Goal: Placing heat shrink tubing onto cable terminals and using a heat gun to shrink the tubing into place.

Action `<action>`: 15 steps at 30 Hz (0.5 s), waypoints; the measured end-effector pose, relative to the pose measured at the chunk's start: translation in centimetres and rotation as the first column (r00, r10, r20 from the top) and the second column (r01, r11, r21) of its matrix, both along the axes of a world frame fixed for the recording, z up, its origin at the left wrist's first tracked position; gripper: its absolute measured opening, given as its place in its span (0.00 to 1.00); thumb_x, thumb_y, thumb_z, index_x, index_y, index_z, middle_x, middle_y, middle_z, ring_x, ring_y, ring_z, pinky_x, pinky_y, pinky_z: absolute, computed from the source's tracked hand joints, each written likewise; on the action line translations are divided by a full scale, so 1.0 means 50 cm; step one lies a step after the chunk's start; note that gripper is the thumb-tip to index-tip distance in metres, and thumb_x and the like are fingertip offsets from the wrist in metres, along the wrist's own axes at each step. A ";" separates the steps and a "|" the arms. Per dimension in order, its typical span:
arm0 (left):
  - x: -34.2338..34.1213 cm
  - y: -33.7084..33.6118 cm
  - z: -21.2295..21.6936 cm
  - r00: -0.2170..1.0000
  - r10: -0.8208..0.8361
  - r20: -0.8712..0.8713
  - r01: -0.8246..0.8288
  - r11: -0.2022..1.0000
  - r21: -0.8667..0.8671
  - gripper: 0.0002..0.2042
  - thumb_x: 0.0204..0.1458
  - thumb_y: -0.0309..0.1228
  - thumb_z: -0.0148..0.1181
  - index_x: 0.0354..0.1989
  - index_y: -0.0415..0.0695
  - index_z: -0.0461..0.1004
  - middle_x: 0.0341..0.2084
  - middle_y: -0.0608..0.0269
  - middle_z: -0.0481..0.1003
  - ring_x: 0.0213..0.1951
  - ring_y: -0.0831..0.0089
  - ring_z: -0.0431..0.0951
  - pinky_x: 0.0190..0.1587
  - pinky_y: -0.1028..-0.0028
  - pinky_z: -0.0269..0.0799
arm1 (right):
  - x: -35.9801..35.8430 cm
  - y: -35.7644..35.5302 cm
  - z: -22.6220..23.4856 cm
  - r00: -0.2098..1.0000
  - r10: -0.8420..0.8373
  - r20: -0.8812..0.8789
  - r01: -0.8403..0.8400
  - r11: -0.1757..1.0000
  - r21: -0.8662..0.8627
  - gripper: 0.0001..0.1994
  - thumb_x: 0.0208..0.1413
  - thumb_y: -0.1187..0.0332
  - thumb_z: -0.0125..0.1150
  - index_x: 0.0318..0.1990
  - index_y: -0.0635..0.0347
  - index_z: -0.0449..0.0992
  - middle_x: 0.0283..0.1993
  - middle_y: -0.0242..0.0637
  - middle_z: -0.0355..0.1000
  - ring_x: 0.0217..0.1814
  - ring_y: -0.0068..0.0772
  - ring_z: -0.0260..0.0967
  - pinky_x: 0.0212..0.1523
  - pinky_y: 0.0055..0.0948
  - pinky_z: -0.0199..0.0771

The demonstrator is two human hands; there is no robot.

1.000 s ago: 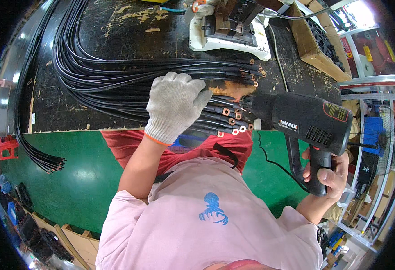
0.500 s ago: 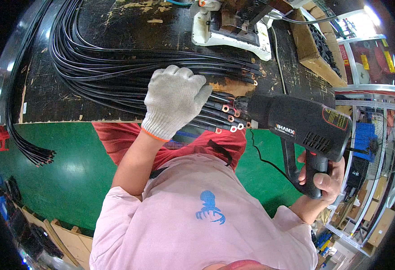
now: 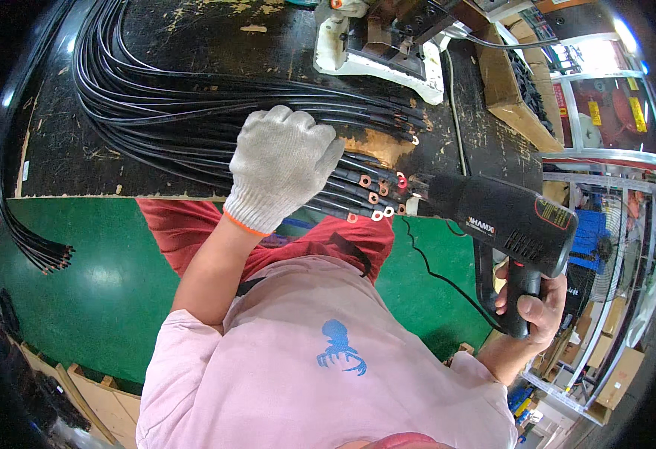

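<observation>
My left hand (image 3: 283, 161), in a pale knitted glove with an orange cuff, is closed round a bunch of black cables (image 3: 335, 196) at the table's near edge. Copper ring lugs (image 3: 374, 197) tip the cable ends, fanned out to the right of the fist. My bare right hand (image 3: 541, 307) grips the handle of a black heat gun (image 3: 511, 217). The gun's nozzle points left at the lugs, close to them. My left fingertips are hidden beneath the fist.
More black cables (image 3: 193, 101) curve across the dark worn table (image 3: 216, 37); another bundle (image 3: 14, 217) hangs off its left edge. At the back stands a white-based press (image 3: 376, 71). A cardboard box (image 3: 519, 105) of black parts is to its right. The gun's cord (image 3: 440, 277) hangs over the green floor.
The heat gun has drawn back a little to the right of the lugs. My left hand keeps its hold on the cables. The whole view has shifted slightly.
</observation>
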State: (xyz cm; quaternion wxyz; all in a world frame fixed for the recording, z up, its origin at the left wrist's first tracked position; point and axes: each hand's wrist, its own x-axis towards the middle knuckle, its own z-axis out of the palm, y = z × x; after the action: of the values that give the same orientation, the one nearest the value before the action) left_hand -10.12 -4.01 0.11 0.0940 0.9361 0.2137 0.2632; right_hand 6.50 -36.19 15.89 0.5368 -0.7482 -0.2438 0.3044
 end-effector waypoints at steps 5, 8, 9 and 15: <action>0.000 0.000 -0.003 1.000 0.012 0.001 -0.012 1.000 0.009 0.10 0.49 0.41 0.64 0.30 0.48 0.84 0.24 0.61 0.79 0.32 0.60 0.78 0.38 0.60 0.72 | -0.002 0.004 0.007 0.997 0.013 -0.073 -0.009 0.999 0.047 0.31 0.38 0.63 0.78 0.48 0.79 0.76 0.40 0.55 0.79 0.26 0.38 0.79 0.24 0.31 0.81; 0.002 0.000 -0.004 1.000 0.000 0.019 0.000 1.000 0.012 0.10 0.49 0.41 0.64 0.30 0.48 0.84 0.24 0.61 0.79 0.32 0.60 0.78 0.38 0.60 0.72 | -0.008 0.013 0.009 0.999 0.010 -0.050 -0.008 0.999 0.031 0.32 0.37 0.62 0.78 0.47 0.79 0.76 0.40 0.55 0.79 0.26 0.38 0.79 0.24 0.31 0.81; 0.001 0.000 -0.003 1.000 0.001 0.020 -0.001 1.000 0.011 0.10 0.49 0.41 0.64 0.30 0.48 0.84 0.24 0.61 0.79 0.32 0.60 0.78 0.38 0.60 0.72 | -0.007 0.015 0.009 0.999 0.011 -0.049 -0.010 1.000 0.030 0.32 0.37 0.62 0.78 0.47 0.79 0.76 0.40 0.55 0.79 0.26 0.38 0.79 0.24 0.31 0.81; 0.000 0.001 -0.007 0.999 -0.007 0.051 0.006 1.000 0.014 0.10 0.50 0.41 0.64 0.29 0.48 0.84 0.23 0.61 0.78 0.31 0.60 0.78 0.37 0.60 0.72 | -0.013 0.028 -0.001 0.999 0.010 -0.046 -0.007 0.999 0.054 0.31 0.35 0.63 0.75 0.46 0.79 0.76 0.39 0.57 0.79 0.24 0.38 0.78 0.23 0.31 0.80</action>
State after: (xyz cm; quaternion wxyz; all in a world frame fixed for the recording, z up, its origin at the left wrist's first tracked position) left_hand -10.12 -3.97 -0.22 0.0938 0.9304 0.2063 0.2880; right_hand 5.87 -34.80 15.85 0.5609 -0.7252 -0.2424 0.3174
